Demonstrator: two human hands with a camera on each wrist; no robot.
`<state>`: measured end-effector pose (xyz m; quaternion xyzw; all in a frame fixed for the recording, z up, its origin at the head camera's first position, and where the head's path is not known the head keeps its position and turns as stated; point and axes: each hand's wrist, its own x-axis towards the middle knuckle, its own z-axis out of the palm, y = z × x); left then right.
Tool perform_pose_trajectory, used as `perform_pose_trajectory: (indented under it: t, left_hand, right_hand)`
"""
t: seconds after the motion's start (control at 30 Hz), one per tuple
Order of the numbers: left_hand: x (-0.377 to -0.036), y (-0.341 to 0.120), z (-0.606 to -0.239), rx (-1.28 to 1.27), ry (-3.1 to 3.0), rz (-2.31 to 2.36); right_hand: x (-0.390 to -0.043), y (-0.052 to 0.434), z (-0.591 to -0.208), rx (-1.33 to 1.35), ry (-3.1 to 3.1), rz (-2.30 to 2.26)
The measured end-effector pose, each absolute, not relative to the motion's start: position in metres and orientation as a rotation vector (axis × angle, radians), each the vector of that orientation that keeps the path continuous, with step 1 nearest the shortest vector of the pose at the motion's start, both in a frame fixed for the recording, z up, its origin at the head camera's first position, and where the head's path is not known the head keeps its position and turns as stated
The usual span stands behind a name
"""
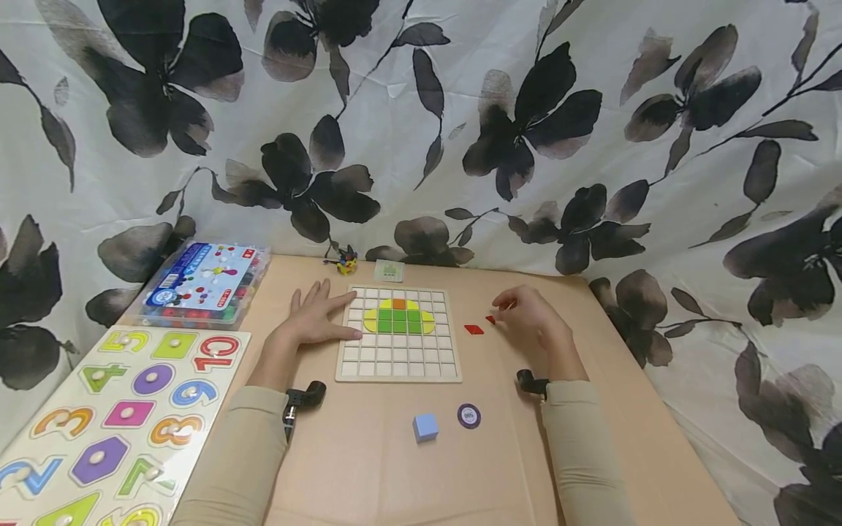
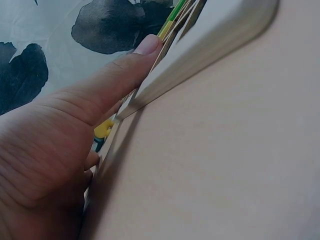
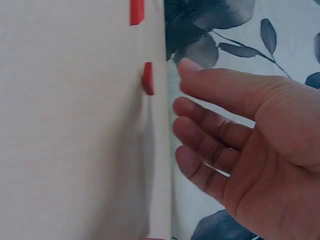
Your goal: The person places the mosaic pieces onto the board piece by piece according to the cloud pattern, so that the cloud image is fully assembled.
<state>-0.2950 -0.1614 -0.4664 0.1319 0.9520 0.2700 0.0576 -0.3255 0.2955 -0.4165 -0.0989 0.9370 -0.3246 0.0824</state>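
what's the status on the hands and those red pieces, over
Left hand flat, steadying grid board. Right hand open, fingers loosely curled, just off small red piece; second red piece lies loose nearer board. Nothing in between.

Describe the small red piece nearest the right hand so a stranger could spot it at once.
Start at the wooden grid board in the middle of the table. To its right lie two red pieces: a flat red parallelogram, then the smaller red piece just off the right hand. It is the smaller one, nearer the fingertips.
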Motion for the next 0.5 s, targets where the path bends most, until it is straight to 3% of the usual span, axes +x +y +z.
perform_pose_trajectory:
  t: [0.23, 0.5]
  left_hand:
    - [-0.294, -0.161, -0.466, 0.399, 2.878, 0.826]
    - [-0.294, -0.161, -0.465, 0.394, 2.880, 0.826]
  right_hand:
    - [-0.332, 0.297, -0.432, -0.317, 2.809, -0.843]
    - [-0.336, 0.292, -0.436, -0.514, 2.823, -0.853]
